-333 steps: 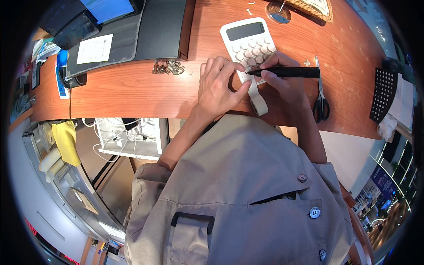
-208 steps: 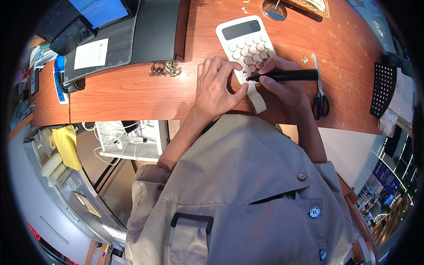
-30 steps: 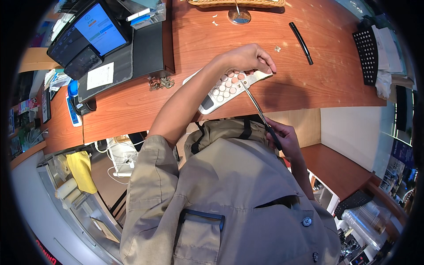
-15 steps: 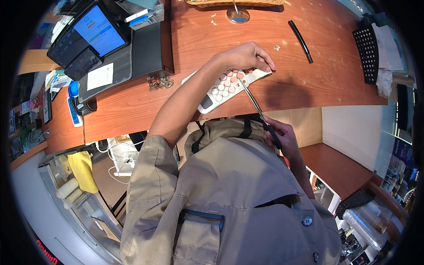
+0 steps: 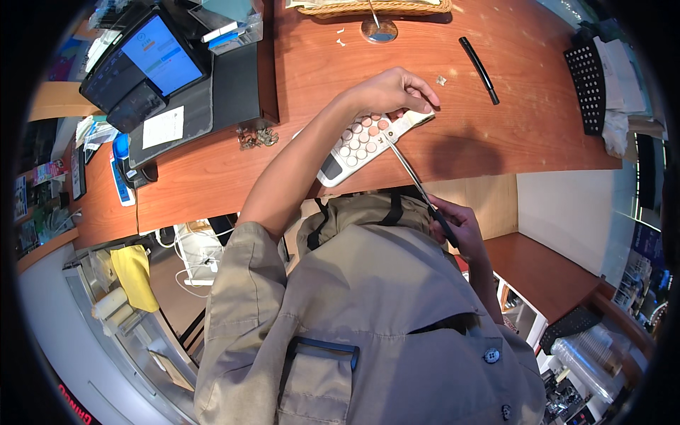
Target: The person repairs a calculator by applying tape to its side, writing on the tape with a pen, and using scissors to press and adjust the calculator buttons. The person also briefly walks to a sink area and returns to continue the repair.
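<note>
On the desk near its front edge lies a white calculator with round pale and pinkish keys and a dark panel at its near left end. My left hand grips its far right end, thumb and fingers curled together; the forearm covers part of the left side. From the lower right, my right hand is closed around the black handle of a long slim metal tool. Its tip rests at or just over the calculator, beside the keys. Whether the tool is scissors or tweezers I cannot tell.
A tablet-like screen stands on a dark raised stand at the left. Small metal bits lie beside the stand. Beyond my hand are a black pen, a wicker basket and a round wooden base. A perforated black holder stands right.
The right hand and the tool have shifted slightly right and toward me, the tip sliding a little off the keys. My left hand stays at the calculator's far end.
</note>
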The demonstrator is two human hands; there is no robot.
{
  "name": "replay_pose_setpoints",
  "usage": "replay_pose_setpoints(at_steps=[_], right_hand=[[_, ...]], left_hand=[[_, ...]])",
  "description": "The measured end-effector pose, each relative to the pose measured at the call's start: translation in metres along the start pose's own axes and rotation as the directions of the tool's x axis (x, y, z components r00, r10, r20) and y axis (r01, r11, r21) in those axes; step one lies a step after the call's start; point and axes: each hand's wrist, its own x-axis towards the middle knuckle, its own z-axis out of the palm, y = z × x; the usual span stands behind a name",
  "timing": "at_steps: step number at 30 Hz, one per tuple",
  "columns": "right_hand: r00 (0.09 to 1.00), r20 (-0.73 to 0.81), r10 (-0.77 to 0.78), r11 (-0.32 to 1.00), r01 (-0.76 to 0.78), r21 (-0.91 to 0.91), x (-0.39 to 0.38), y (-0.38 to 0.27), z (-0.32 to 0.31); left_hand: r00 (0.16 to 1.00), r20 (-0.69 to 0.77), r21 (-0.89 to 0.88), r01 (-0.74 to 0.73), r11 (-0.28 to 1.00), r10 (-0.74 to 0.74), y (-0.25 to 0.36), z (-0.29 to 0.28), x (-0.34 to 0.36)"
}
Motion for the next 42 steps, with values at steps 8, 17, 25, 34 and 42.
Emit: replay_pose_setpoints(at_steps=[8, 17, 25, 34, 42], right_hand=[[1.000, 0.005, -0.027, 1.000, 0.027, -0.014, -0.004, 0.012, -0.024], [0.999, 0.046, -0.018, 0.990, 0.025, -0.141, 0.017, -0.022, -0.053], [0.994, 0.107, -0.035, 0.990, 0.049, -0.130, 0.034, -0.026, -0.052], [0.998, 0.059, 0.007, 0.987, 0.003, -0.159, 0.037, -0.028, -0.048], [0.999, 0.036, 0.008, 0.981, -0.001, -0.194, 0.036, -0.030, -0.046]], left_hand=[[0.998, -0.044, -0.040, -0.048, 0.998, 0.046, -0.013, -0.004, 0.010], [0.998, -0.059, 0.005, 0.009, 1.000, -0.009, -0.016, -0.001, 0.016], [0.995, -0.097, 0.029, -0.023, 0.999, 0.026, -0.013, 0.002, 0.011], [0.995, -0.100, 0.019, -0.005, 1.000, 0.007, -0.003, 0.004, 0.007], [0.995, -0.092, -0.017, 0.030, 0.999, -0.032, 0.000, 0.004, 0.005]])
